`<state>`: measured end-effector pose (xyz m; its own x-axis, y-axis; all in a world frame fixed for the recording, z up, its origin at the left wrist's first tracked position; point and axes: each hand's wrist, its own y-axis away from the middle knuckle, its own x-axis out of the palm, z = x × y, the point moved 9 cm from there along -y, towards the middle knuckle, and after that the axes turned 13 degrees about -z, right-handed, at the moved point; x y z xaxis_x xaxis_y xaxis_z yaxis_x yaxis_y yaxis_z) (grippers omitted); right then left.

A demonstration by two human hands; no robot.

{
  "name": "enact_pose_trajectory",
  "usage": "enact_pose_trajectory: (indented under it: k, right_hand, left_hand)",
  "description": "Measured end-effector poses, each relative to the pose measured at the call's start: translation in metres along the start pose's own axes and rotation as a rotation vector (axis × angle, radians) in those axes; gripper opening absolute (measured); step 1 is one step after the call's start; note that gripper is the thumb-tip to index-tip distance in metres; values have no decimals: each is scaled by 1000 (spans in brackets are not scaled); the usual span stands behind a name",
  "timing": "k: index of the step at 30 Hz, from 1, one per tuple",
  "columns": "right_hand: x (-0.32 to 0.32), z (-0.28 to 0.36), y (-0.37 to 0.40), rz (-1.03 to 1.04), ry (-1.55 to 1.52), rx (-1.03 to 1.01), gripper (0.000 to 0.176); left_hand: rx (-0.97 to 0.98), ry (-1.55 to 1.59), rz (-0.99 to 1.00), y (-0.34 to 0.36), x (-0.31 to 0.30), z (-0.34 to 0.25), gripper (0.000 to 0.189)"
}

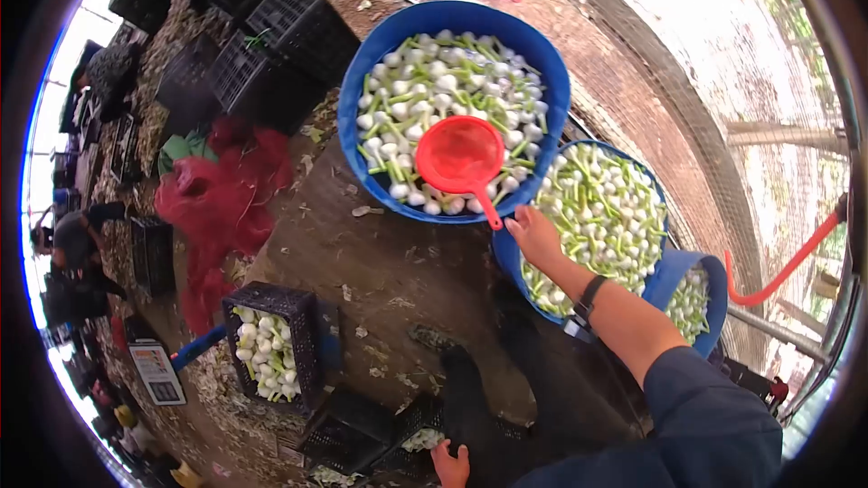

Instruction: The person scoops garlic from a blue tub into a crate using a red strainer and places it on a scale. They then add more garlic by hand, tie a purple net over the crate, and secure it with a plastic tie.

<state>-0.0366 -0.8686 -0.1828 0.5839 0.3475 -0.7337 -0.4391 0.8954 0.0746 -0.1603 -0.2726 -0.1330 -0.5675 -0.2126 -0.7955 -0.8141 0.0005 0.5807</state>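
A red round plastic scoop (459, 155) with a short handle lies on white bulbs with trimmed green stems (443, 68), which look like fresh garlic or onions. They fill a big blue tub (354, 126). My right hand (540, 239), with a dark band on the wrist, is just beside the handle's end. A small gap shows between them, and the fingers look partly spread. Under that forearm stands a second blue tub (508, 276) of the same bulbs. My left hand (450, 464) hangs low at the bottom edge, empty with fingers apart, near a black crate (420, 416).
A third blue tub (714, 285) with bulbs stands at right. Left of my feet are a crate (303, 325) of bulbs and a scale display (156, 373). Red netting (217, 199) and stacked black crates (280, 45) lie beyond. Another person (77, 239) is at far left.
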Motion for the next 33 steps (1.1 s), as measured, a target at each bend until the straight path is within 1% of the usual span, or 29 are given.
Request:
enact_pose_trajectory:
  k: [1,3,4,5,6,7,8,10,11,12,13,14,16,17,18,19,20,22,23,24,25,27,28,30,31,33]
  right_hand:
    - [27,-1,-12,7,1,-16,32]
    - [75,-7,-37,-129,212,-101,32]
    - [89,3,-47,-124,209,-120,32]
    - [103,-6,-54,-63,61,88,30]
    - [118,-12,-59,4,-83,297,29]
    - [149,-27,-47,249,-392,787,25]
    - [149,-23,-56,252,-386,775,25]
    - [157,-52,-59,357,-489,943,19]
    - [142,-50,-63,348,-489,935,19]
    - [114,-46,-73,296,-318,760,17]
    - [87,-36,-79,239,-147,588,16]
    - [72,-29,-77,224,-143,580,16]
    - [34,13,-91,50,425,90,21]
    - [39,10,-94,137,445,206,30]
    - [47,17,-102,142,448,201,30]
    - [62,21,-102,189,490,169,30]
    - [80,23,-100,241,531,140,30]
    - [138,8,-108,313,542,102,27]
    - [166,3,-109,288,448,57,25]
    - [187,-5,-108,260,354,22,23]
    - [206,-14,-116,272,351,20,23]
    - [249,-54,-101,423,-159,591,20]
    - [248,-47,-102,445,-149,592,20]
    - [234,-34,-98,545,-418,732,22]
    - [228,-38,-98,610,-434,719,27]
    - [205,-37,-97,614,-422,722,28]
  left_hand:
    - [-10,14,-4,2,4,16,38]
    - [218,113,-61,5,10,30,50]
    - [208,127,-71,-1,7,32,50]
    - [29,176,18,-2,8,51,55]
    - [-151,227,110,1,3,57,60]
    - [-165,253,54,-5,-17,44,56]
    - [-169,266,53,-9,-17,52,56]
    - [-98,266,4,-21,-23,67,49]
    - [-22,316,-102,-28,-33,64,44]
    - [-13,326,-97,-32,-37,65,44]
    - [-52,315,-31,-37,-37,68,44]
    - [-90,306,31,-43,-36,68,44]
    - [-53,293,16,-55,-52,56,47]
    - [-44,280,43,-61,-49,55,50]
    - [-38,259,76,-65,-45,53,52]
    - [-150,192,164,-64,-38,60,53]
    - [-163,181,175,-63,-36,58,53]
    - [-123,247,47,-69,-39,43,50]
    - [-138,238,48,-68,-37,36,50]
    - [-197,201,65,-66,-41,32,49]
    - [-257,176,71,-69,-39,24,47]
    - [-265,194,66,-70,-37,7,45]
    - [-257,218,63,-67,-36,-4,44]
    - [-281,200,88,-62,-39,-11,41]
    - [-296,174,120,-61,-35,-11,41]
    - [-311,159,147,-63,-32,-16,40]
